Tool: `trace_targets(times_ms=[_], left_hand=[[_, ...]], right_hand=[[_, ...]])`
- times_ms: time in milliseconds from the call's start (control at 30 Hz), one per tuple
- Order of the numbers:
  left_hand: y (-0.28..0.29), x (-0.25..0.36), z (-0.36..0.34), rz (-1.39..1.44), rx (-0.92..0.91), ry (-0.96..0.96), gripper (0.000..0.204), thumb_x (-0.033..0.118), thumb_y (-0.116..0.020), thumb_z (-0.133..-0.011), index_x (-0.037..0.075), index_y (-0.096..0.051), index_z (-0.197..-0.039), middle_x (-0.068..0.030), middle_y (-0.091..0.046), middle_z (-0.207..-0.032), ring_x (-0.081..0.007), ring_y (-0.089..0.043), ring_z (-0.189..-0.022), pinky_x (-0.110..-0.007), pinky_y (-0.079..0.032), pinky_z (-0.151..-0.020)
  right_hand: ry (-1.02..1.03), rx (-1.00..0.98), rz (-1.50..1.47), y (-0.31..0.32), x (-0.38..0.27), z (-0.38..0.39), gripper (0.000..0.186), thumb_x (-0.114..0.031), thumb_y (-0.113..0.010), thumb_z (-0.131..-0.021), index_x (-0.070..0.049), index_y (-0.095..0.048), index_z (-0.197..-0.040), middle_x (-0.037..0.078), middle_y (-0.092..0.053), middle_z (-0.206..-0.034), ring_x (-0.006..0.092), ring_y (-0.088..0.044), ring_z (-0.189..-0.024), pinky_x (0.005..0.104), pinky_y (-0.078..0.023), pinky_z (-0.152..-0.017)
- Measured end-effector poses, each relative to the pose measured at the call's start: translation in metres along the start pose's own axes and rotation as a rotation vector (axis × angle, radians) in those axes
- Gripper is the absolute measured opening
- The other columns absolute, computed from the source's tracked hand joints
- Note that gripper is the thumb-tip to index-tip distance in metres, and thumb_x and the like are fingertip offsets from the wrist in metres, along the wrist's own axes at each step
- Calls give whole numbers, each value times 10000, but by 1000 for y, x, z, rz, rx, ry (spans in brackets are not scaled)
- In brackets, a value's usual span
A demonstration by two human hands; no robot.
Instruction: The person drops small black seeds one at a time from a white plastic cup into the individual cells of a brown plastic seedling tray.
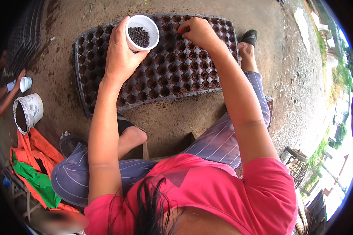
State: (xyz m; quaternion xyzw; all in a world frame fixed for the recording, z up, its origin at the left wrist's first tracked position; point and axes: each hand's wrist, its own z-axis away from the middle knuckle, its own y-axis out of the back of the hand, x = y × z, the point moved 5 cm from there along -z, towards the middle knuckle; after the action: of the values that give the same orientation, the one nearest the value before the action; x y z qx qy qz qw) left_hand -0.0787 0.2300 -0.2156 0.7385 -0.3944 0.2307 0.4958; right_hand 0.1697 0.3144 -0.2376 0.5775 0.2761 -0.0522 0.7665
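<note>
My left hand (121, 58) is wrapped round a white plastic cup (150, 26), tilted so its inside shows. Small dark seeds (139, 37) cover part of the cup's bottom. Below both hands lies a black seedling tray (156, 78), its many round cells lined with dark brown soil. Over the tray's far right part is my right hand (200, 33), thumb and fingers drawn together in a pinch close to the cells. Whatever sits between those fingertips, if anything, is too small to make out.
At the left, another person's hand (19, 76) is by a small white cup (25, 84). A soil-smeared white bucket (35, 107) stands nearer, beside orange-and-green cloth (37, 172). Stacked black trays (23, 35) rise at far left. My sandalled feet flank the tray on concrete (176, 117).
</note>
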Motion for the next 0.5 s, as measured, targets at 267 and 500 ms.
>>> trace_targets(times_ms=[267,500], left_hand=[[1,2,0,-13,-9,5,1026,59,-929,-667,76,-375,-1531,-184,-560,-1415,-357,-570,-1316,-460,-469,-1110],[0,1,0,-17,-5,-6,1029,69,-933,-667,76,-375,-1532,-185,-563,-1411,-354,-574,-1311,-458,-472,-1107]], right_hand=[[-30,15,-50,2,-6,-5,209,-92,-767,-749,-124,-825,-947,121,-781,-892,288,-756,-855,395,-595,-834],[-15,23,-9,1,-2,-9,181,-165,-805,-782,-99,-813,-951,82,-762,-778,192,-728,-681,344,-575,-702]])
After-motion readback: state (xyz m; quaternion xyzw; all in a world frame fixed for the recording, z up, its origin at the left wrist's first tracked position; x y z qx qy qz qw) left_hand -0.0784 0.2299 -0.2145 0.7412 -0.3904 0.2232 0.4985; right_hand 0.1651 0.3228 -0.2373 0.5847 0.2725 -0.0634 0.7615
